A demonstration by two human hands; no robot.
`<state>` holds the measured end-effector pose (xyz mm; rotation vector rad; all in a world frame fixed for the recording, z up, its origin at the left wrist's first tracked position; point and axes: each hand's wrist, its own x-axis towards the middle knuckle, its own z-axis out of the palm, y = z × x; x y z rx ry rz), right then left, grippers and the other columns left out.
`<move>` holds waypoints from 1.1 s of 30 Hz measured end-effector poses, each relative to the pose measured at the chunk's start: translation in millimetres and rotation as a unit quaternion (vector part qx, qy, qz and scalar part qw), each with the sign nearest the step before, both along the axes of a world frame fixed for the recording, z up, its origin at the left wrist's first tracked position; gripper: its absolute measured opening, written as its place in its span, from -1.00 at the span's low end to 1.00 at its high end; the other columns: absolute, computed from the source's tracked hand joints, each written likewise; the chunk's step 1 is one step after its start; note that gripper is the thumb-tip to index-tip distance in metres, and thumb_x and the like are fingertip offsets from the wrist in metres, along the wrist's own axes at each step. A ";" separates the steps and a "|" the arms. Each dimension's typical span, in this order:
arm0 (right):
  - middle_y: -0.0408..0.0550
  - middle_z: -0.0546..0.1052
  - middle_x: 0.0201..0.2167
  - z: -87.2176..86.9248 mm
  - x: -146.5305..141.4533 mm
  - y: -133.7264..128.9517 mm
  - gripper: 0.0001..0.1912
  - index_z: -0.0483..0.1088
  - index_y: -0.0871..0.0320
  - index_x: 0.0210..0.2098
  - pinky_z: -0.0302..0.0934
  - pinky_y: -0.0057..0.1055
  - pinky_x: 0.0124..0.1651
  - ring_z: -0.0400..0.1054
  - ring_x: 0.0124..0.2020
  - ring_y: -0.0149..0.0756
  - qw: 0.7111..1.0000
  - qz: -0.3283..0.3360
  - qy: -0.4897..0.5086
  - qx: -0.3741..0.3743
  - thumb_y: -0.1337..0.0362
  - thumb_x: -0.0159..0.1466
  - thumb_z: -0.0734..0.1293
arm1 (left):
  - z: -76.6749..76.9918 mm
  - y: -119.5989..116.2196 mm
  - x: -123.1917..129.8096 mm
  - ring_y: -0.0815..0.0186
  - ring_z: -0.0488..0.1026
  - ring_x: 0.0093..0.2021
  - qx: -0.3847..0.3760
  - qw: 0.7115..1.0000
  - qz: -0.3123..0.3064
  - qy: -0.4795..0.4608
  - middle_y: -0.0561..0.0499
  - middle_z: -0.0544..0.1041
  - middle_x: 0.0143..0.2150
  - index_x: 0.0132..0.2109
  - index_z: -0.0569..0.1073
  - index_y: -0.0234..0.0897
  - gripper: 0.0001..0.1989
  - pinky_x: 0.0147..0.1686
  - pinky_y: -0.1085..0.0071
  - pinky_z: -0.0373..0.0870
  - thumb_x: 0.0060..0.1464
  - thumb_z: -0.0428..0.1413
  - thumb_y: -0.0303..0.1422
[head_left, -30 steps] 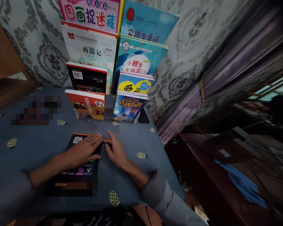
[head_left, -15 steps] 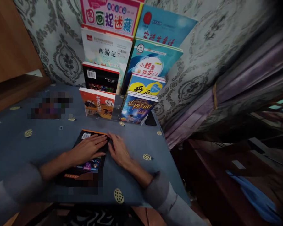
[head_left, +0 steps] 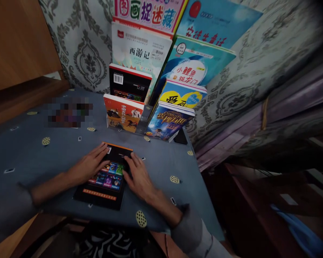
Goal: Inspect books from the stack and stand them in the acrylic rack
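Observation:
A black book (head_left: 107, 200) lies flat on the table, its back cover up, with rows of small coloured pictures and an orange strip along the far edge. My left hand (head_left: 93, 164) rests on the book's left side, fingers stretched over the cover and part of the barcode. On the right edge lies my right hand (head_left: 138, 175), its fingers extended and the fingertips on the cover. Neither hand grips the book. Just beyond, upright books stand in a tiered rack, among them an orange-red book (head_left: 125, 114) and a blue book (head_left: 169, 120) in front.
A blurred-out item (head_left: 68, 113) lies on the table (head_left: 37, 175) at the far left. A dark phone-like object (head_left: 181, 137) sits right of the rack. Patterned wallpaper (head_left: 90, 57) rises behind, with a purple curtain (head_left: 231, 132) at the right. The table's right edge slants toward me.
My left hand has slid left from the middle of the book to its left side, uncovering the pictures. My right hand stays at the right edge. The view has shifted slightly.

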<state>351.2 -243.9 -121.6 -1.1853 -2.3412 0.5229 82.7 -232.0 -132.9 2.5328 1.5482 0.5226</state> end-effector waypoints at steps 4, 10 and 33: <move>0.29 0.20 0.42 -3.7 1.1 5.2 -0.46 0.24 0.14 0.35 0.05 0.23 0.40 0.03 0.45 0.10 1.000 -0.009 0.003 -0.007 0.28 0.40 0.29 | -3.6 6.1 12.5 0.05 0.07 0.49 0.008 1.000 -0.017 -0.014 -0.25 0.28 0.44 0.35 0.32 -0.34 -0.47 0.38 -0.03 0.22 0.41 -0.10 -0.15; 0.32 0.22 0.38 -5.9 11.3 38.9 -0.50 0.32 0.22 0.28 0.09 0.14 0.39 0.09 0.41 0.08 1.000 -0.022 -0.002 0.003 0.29 0.37 0.30 | -1.0 37.6 33.5 0.00 0.12 0.47 0.014 1.000 -0.019 -0.005 -0.37 0.30 0.41 0.31 0.35 -0.49 -0.43 0.36 0.00 0.24 0.42 -0.12 -0.12; 0.10 0.36 0.35 17.8 -61.8 37.8 -0.61 0.35 0.14 0.27 0.02 0.01 0.47 0.07 0.46 -0.13 0.979 0.172 -0.094 0.053 0.27 0.48 0.26 | 19.1 88.0 13.8 0.13 0.54 0.16 -0.053 0.988 -0.026 -0.146 -0.14 0.59 0.18 0.35 0.27 -0.34 -0.46 0.20 0.15 0.41 0.33 -0.19 -0.23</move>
